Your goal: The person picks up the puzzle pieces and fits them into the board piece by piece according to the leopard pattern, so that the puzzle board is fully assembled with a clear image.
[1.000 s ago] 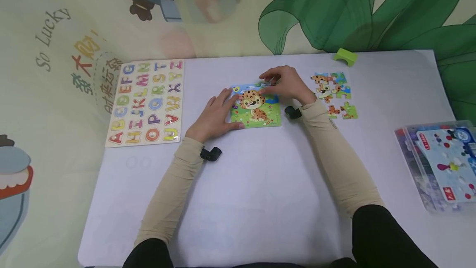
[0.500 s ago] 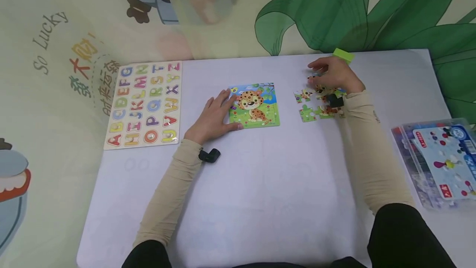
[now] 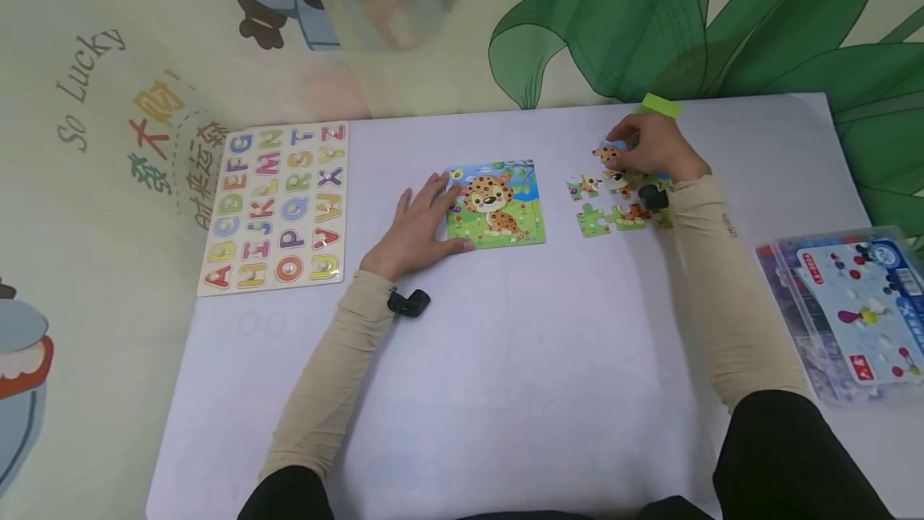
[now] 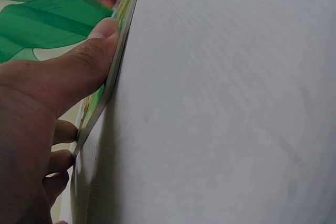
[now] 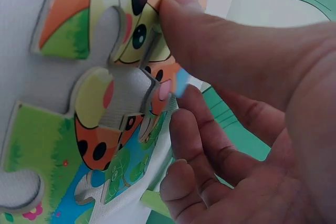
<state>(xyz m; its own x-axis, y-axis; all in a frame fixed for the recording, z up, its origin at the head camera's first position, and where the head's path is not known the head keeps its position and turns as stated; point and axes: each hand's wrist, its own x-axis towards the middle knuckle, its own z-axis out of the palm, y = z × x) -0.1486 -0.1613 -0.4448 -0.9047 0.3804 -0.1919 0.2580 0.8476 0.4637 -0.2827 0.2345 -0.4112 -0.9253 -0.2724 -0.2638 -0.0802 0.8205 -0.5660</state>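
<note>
In the head view, my left hand (image 3: 415,235) rests spread on the left side of a square leopard picture board (image 3: 530,219). The left wrist view shows its thumb (image 4: 94,51) lying over the board's edge, with the other fingertips at the far corner. My right hand (image 3: 657,147) is over a group of loose jigsaw pieces (image 3: 593,219) to the right, its thumb and index finger pinching a leopard-head puzzle piece (image 3: 602,152). Seen from the right wrist, the thumb presses on the printed face, while the remaining fingers hang loosely curled. Part of the group is hidden under that hand.
An alphabet board (image 3: 309,251) lies at the left rear of the white table (image 3: 491,392). By the back edge, a light green block (image 3: 659,105) sits just behind the right hand. A clear plastic box (image 3: 877,315) with a printed sheet stands at the right.
My right hand has moved right from the leopard board to the loose pieces, where thumb and index finger have closed on one. Several pieces formerly behind the arm now show. The left hand stays put.
</note>
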